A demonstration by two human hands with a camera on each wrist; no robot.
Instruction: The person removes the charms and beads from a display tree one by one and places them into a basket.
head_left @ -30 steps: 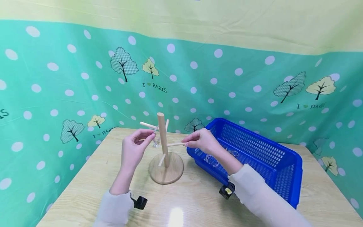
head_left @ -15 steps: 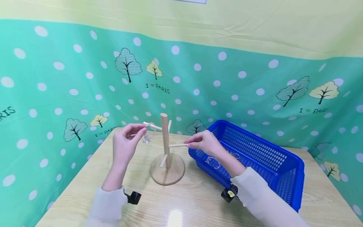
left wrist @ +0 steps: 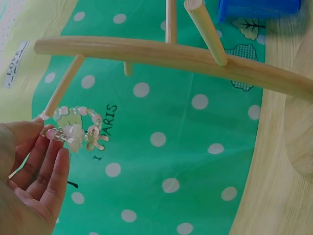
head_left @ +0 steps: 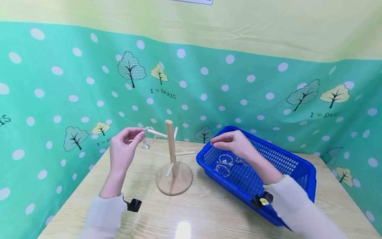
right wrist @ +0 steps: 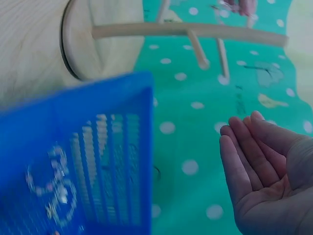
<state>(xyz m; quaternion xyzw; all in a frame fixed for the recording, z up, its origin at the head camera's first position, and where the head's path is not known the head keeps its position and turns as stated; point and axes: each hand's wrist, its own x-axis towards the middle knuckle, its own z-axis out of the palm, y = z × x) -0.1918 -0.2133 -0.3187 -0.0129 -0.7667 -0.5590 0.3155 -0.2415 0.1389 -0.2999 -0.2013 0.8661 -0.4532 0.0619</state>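
Some of this is hard to read. The bracelet (head_left: 147,142) is tiny from the head camera, just a pale blur by the left hand (head_left: 123,148). The left wrist view shows it better: a ring of pink and white beads with a flower-ish charm (left wrist: 78,129). The right wrist shot is blurry, so the stuff in the basket (right wrist: 88,161) is only a smear of pale beads there. Both sleeves run off the bottom of the head view.

The bracelet sits at the outer tip of the upper left peg (head_left: 157,133) of the wooden stand (head_left: 173,159). The left fingers (left wrist: 46,166) pinch it at its edge, thumb and fingertips curled onto the beads. The loop hangs down from the peg tip, and the peg slants up and away from the post towards the left hand. Whether the loop is fully threaded over the peg or just at its end can't be told.

The stand's post is upright on a round base on the worktop (head_left: 191,212), with more pegs sticking out at other heights.

The right hand (head_left: 234,144) hovers over the near left corner of the blue basket, fingers straight and relaxed, holding nothing. The basket sits just right of the stand, apart from it. Inside are a couple of beaded bracelets (head_left: 224,163) and small rings (head_left: 243,162) on the mesh floor.
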